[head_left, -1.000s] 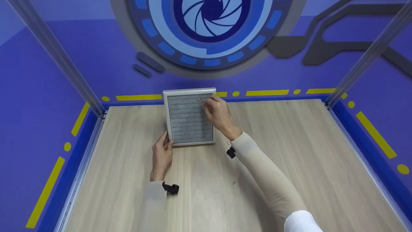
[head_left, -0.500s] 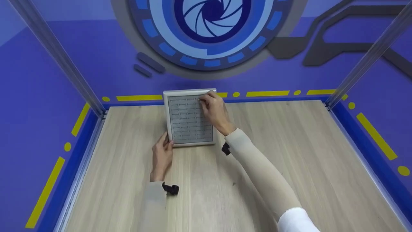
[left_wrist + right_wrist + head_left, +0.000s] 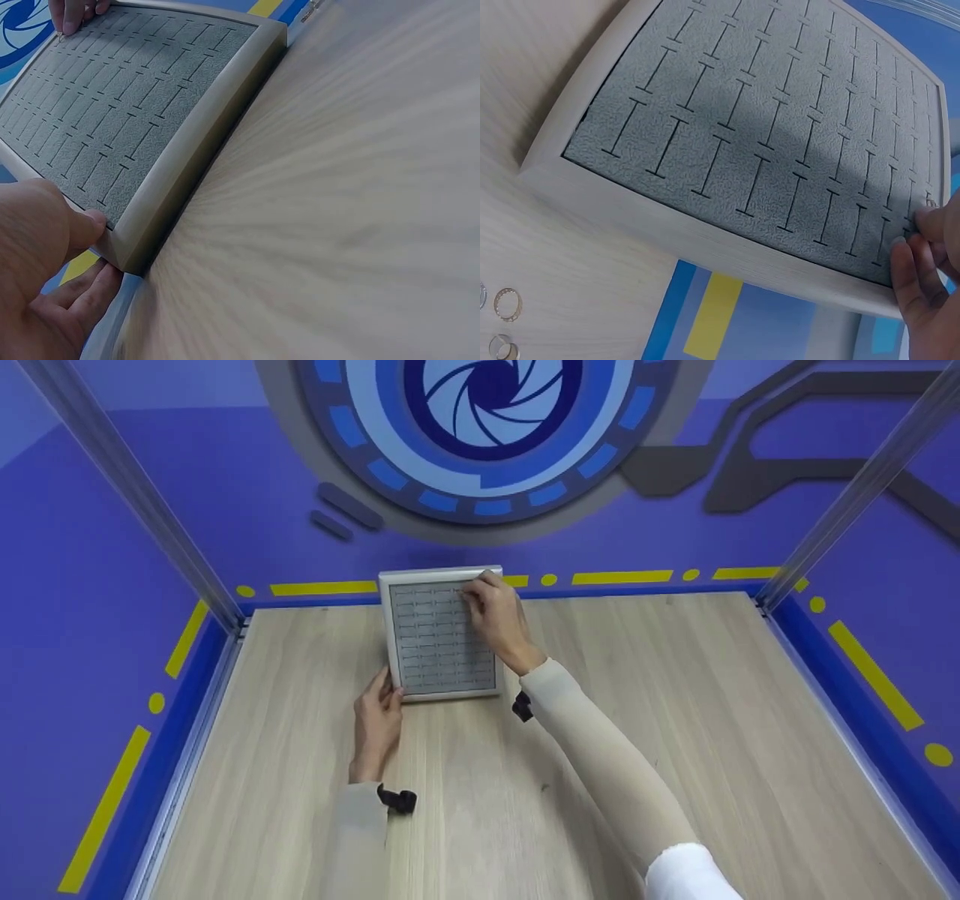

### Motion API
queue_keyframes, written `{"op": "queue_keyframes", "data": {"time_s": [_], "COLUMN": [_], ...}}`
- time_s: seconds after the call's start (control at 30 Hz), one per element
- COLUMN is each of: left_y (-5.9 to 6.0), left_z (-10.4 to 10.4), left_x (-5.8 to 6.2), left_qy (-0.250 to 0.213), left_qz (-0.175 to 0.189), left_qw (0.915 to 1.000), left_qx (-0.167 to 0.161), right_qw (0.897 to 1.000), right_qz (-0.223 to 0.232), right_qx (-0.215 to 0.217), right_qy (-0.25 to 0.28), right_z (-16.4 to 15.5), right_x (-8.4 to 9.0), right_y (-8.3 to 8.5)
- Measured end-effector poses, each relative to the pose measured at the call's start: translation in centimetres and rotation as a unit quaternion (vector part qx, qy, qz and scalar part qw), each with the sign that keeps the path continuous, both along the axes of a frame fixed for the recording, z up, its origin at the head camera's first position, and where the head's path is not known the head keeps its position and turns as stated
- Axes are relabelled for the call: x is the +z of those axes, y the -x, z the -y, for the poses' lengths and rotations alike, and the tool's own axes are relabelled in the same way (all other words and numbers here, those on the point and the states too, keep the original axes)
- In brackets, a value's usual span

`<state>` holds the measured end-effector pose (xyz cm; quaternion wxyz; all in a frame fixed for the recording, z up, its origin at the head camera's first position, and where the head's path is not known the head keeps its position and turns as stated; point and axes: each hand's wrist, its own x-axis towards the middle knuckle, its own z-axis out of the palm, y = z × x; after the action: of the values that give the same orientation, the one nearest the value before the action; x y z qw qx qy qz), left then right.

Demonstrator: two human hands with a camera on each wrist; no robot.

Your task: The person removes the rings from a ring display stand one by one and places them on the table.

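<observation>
A square ring display tray (image 3: 441, 634), pale-framed with a grey felt pad cut into rows of slots, lies flat on the table (image 3: 675, 750) in the upper middle of the head view, its far edge against the blue border at the back wall.

The right hand (image 3: 496, 619) reaches over the tray's upper right part. Its fingertips (image 3: 915, 225) are bunched together and pressed to a slot near the far corner of the pad, at the right edge of the right wrist view; they appear to pinch something small there, perhaps a ring, but it is too hidden to tell.

The left hand (image 3: 377, 718) sits at the tray's near left corner. In the left wrist view its thumb (image 3: 82, 229) presses against the frame's corner while the fingers lie straight along the table beneath, a bracing grip that likely keeps the tray from sliding while the other hand works at the slots.

Two small rings (image 3: 504, 322) lie loose on the table in the lower left of the right wrist view, well apart from the tray.

Both forearms wear beige sleeves.
</observation>
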<state>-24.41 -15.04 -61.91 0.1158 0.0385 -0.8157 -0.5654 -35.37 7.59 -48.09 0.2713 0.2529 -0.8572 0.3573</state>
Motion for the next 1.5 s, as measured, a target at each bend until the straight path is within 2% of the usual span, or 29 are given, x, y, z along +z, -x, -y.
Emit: {"op": "queue_keyframes", "data": {"time_s": [0.23,0.8,1.2,1.5], "left_y": [0.0,0.1,-0.1,0.0], "left_z": [0.1,0.2,0.2,0.2], "left_x": [0.0,-0.2,-0.2,-0.2], "left_qy": [0.000,0.003,0.009,0.012], "left_qz": [-0.011,-0.012,-0.003,-0.019], "left_qw": [0.9999,0.9999,0.9999,0.9997], "left_qx": [0.000,-0.005,-0.005,-0.006], "right_qw": [1.000,0.999,0.998,0.997], "right_qz": [0.000,-0.011,-0.035,-0.038], "right_qx": [0.008,0.025,0.042,0.055], "right_qy": [0.013,0.026,0.033,0.032], "right_z": [-0.2,-0.4,-1.2,-2.5], "right_x": [0.2,0.4,-0.2,-0.2], "right_y": [0.1,-0.3,-0.9,-2.0]}}
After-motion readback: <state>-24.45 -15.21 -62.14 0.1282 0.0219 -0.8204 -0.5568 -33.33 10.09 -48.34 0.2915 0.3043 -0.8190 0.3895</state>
